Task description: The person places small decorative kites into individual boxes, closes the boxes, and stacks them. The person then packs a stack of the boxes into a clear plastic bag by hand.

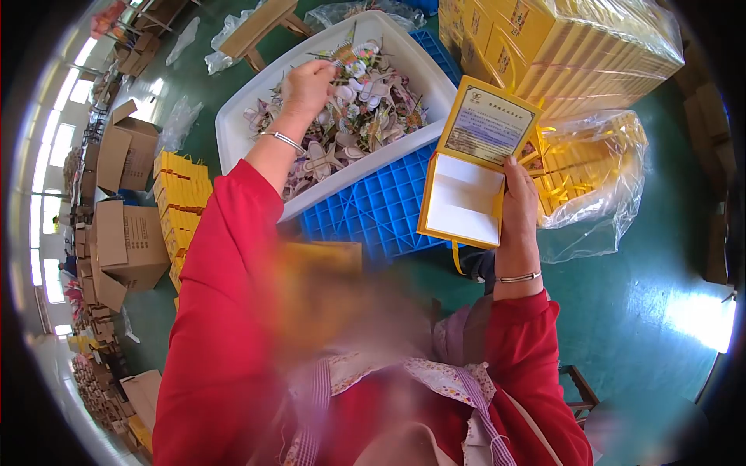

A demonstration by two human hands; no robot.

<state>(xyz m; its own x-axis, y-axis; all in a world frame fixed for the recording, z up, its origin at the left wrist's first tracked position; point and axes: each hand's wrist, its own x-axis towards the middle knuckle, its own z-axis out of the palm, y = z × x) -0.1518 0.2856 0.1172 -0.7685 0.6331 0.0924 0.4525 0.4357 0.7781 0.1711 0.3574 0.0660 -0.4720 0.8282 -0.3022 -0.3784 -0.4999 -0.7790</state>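
My left hand (pixel 308 87) is over a white tub (pixel 233 147), its fingers pinched on a small floral piece (pixel 347 56). Below it the tub holds a heap of similar floral pieces (pixel 373 109) in white, pink and green. In my right hand (pixel 519 194) is an open yellow box (pixel 465 198), held by its right side. The box has a white, bare inside, and its raised lid carries a printed label (pixel 488 124). A yellow ribbon hangs from its lower edge.
The tub rests on blue plastic crates (pixel 373 202). Stacked yellow boxes (pixel 559 54) stand at the upper right, above a clear plastic bag (pixel 606 186) of yellow boxes. More yellow boxes (pixel 180 202) and open cartons (pixel 128 233) are at left. A wooden stool (pixel 260 31) stands beyond the tub.
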